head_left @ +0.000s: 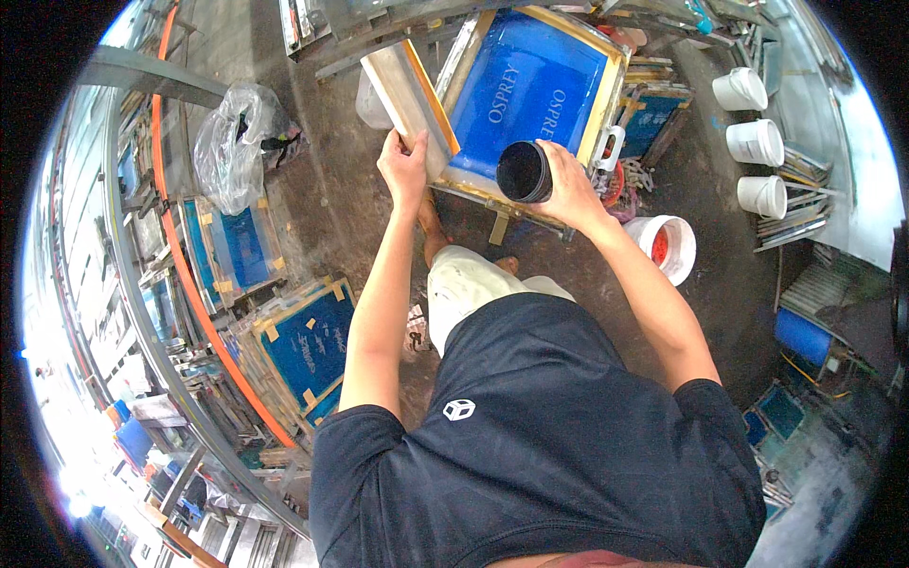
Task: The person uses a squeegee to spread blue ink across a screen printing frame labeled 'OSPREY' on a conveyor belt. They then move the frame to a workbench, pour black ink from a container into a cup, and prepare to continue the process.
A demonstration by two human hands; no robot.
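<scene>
My left hand (404, 170) is closed on the lower end of a squeegee (405, 99) with a pale, board-like handle and an orange blade edge. It is raised and tilted beside a framed printing screen (619, 78), its lower corner over the frame's left side. Blue mesh with pale lettering fills the screen. Around the side of a round black tub (517, 173) the fingers of my right hand (568, 192) are wrapped. The tub is tipped, its dark mouth turned left, above the screen's near edge. Its contents cannot be made out.
A white bucket (678, 248) with red inside stands right of my legs. Several white buckets (755, 144) line the far right. Stacked screens (303, 350) and a clear plastic bag (232, 151) lie left, near an orange rail (175, 237). A white-handled container (611, 147) sits by the screen.
</scene>
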